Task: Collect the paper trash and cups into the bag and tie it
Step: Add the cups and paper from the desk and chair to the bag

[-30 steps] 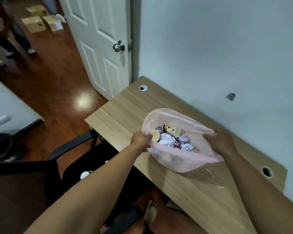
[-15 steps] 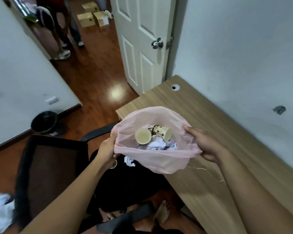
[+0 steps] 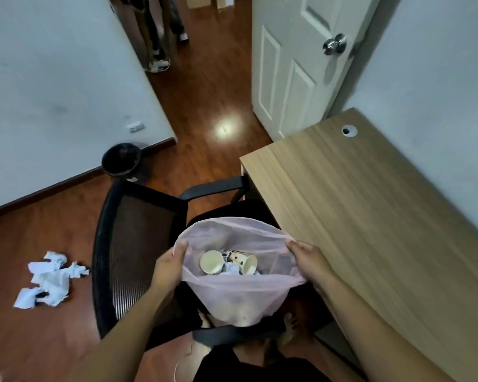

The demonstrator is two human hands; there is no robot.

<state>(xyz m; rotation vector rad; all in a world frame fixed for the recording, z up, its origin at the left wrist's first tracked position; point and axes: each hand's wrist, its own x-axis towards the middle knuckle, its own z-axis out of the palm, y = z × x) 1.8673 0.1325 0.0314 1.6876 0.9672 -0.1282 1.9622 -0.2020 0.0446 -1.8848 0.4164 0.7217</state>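
A thin pink plastic bag [image 3: 240, 296] hangs open over the black office chair. My left hand [image 3: 169, 267] pinches its left rim and my right hand [image 3: 308, 259] grips its right rim. Inside lie two paper cups: a plain cream one [image 3: 211, 261] and a spotted one [image 3: 243, 261], on top of crumpled paper [image 3: 232, 270]. Several crumpled white papers [image 3: 49, 279] lie on the wooden floor to the left of the chair.
The black mesh chair [image 3: 133, 244] stands under the bag, beside the wooden desk [image 3: 370, 216] on the right. A black waste bin [image 3: 121, 159] sits by the left wall. A white door [image 3: 295, 64] is beyond the desk, and a person's legs [image 3: 160, 31] stand in the hallway.
Both hands carried the open bag off the desk to the left, so it now hangs over the chair. The view swung left, bringing the papers on the floor into sight.
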